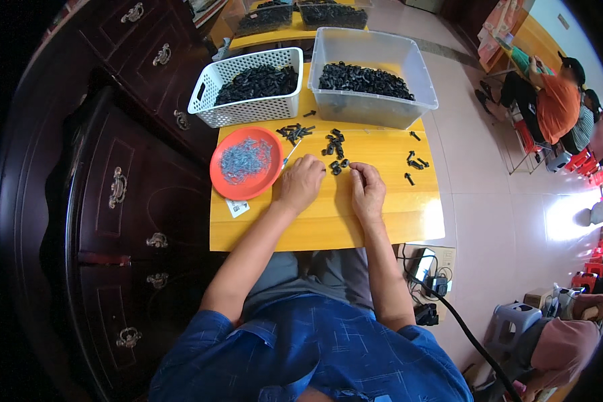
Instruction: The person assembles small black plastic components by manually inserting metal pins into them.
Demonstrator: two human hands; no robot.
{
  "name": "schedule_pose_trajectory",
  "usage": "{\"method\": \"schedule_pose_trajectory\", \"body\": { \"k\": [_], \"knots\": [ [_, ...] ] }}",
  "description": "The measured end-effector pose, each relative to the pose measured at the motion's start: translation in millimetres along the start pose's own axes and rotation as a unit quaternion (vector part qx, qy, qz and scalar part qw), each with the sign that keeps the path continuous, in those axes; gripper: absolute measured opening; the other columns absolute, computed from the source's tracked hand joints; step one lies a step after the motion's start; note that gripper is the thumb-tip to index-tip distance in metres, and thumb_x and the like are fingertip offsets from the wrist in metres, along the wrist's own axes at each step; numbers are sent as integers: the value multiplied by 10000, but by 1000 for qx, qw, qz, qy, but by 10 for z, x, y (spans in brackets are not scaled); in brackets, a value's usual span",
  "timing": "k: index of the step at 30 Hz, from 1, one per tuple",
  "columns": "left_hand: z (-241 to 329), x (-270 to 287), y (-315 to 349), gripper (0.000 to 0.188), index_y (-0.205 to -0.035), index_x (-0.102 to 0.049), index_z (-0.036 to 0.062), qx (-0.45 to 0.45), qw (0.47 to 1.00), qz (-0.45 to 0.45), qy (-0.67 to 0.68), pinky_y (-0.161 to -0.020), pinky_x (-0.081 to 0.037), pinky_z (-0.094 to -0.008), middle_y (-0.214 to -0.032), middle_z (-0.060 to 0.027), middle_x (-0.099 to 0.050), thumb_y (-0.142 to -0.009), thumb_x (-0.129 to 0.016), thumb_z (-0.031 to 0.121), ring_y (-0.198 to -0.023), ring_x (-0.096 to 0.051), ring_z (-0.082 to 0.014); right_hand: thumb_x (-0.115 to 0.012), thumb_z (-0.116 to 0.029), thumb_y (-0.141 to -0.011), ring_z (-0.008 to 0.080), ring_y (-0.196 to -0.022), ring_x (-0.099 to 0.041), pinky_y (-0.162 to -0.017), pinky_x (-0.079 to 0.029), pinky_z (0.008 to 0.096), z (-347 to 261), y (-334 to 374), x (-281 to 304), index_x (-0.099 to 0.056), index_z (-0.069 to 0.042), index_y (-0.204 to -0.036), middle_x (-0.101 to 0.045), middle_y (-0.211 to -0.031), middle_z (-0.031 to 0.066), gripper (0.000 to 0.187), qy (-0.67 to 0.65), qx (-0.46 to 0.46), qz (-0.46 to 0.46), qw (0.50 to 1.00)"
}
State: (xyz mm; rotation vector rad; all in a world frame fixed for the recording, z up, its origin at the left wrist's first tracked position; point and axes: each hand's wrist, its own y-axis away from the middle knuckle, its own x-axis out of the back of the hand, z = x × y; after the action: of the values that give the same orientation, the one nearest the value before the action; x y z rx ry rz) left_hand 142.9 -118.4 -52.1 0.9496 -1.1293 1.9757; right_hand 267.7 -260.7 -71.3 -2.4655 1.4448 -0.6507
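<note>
Small black ring-like parts (pixel 336 137) lie in a loose cluster on the yellow table (pixel 281 231), just beyond and between the hands. The left hand (pixel 301 181) has its fingers curled together; the right hand (pixel 368 191) brings thumb and forefinger close. Whether either pinches anything cannot be told. Few bolt-shaped pieces (pixel 409 179) lie at right, perhaps finished; the well-stocked white basket (pixel 255 110) and clear bin (pixel 375 118) suggest much remains.

The table (pixel 321 228) is shiny wood, the black bits (pixel 336 169), plate (pixel 244 193), basket (pixel 261 110) and bin (pixel 375 112) look plastic, and the shirt (pixel 328 348) cloth.
</note>
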Motion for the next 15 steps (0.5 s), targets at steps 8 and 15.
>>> {"method": "schedule_pose_trajectory", "body": {
  "k": [8,15],
  "knots": [
    [75,-32,438,117,-1079,-616,40,37,977,59,203,-771,-557,-373,-973,-104,-713,-987,-614,112,-844,-689,-282,-664,-13,-940,216,-833,-685,-778,-541,303,100,20,-26,-681,-13,-1078,-707,-961,125,139,-18,17,12,1000],
    [145,64,681,86,-1074,-627,27,216,783,64,580,-691,-496,-212,-915,-3,-680,-999,-593,50,-754,-590,-44,-677,-49,-976,80,-827,-634,-779,-525,252,-340,245,1,-678,5,-1075,-695,-897,15,112,-116,-60,-118,984]
  ]
}}
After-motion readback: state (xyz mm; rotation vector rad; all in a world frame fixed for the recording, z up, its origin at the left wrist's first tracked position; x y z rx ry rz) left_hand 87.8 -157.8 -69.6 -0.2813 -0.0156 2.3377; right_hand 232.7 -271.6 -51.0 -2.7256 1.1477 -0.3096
